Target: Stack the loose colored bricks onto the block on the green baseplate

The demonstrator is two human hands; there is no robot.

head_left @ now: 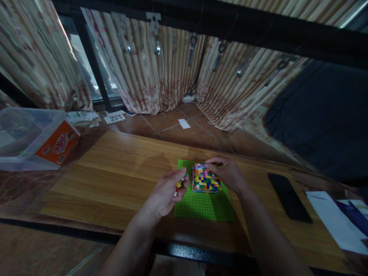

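Note:
A green studded baseplate (205, 209) lies on the wooden table. Standing on it is a low block of many-coloured toy bricks (206, 178), its top a mix of pink, yellow, white, blue and green. My left hand (168, 191) is closed around several loose toy bricks (180, 183), yellow, green, red and white, just left of the block. At the block's far right corner, my right hand (227, 174) has its thumb and fingers together against the top. Whatever lies between those fingertips is too small to make out.
The wooden table (94, 180) has a black phone (289, 197) on its right, with white papers (335, 218) beyond it. A clear plastic bin (28, 134) with an orange label stands at the left. Striped curtains (172, 73) hang behind; a white card (184, 123) lies on the tiles.

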